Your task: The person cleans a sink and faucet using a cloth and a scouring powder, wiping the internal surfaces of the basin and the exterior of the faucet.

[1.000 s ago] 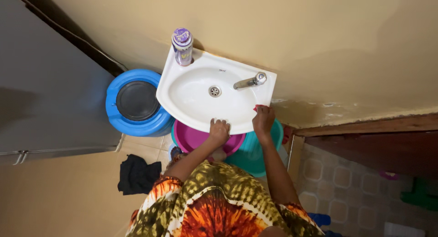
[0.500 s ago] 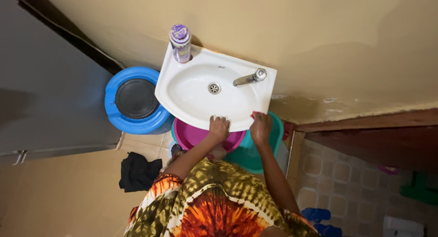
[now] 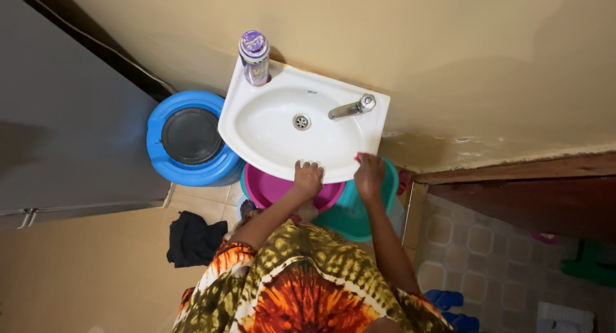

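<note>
Both hands rest on the front rim of the white sink point(image 3: 269, 124), which is fixed to a beige wall point(image 3: 417, 44). The left hand point(image 3: 308, 179) lies curled over the rim, fingers bent onto the edge, holding nothing that shows. The right hand point(image 3: 369, 175) is just beside it, at the sink's front right corner, its fingers closed on a small red cloth point(image 3: 359, 158) pressed against the rim; only a scrap of the cloth shows.

A chrome tap point(image 3: 351, 108) stands at the sink's right side, its spout reaching toward the drain point(image 3: 301, 122). A purple bottle point(image 3: 255, 57) stands upright on the back left corner.

Under the sink sit a pink basin point(image 3: 269, 193) and a teal bucket point(image 3: 353, 217), touching each other. A blue drum point(image 3: 163, 160) with a black lid point(image 3: 191, 136) stands left of the sink. A black cloth point(image 3: 194, 242) lies on the floor near the drum.
</note>
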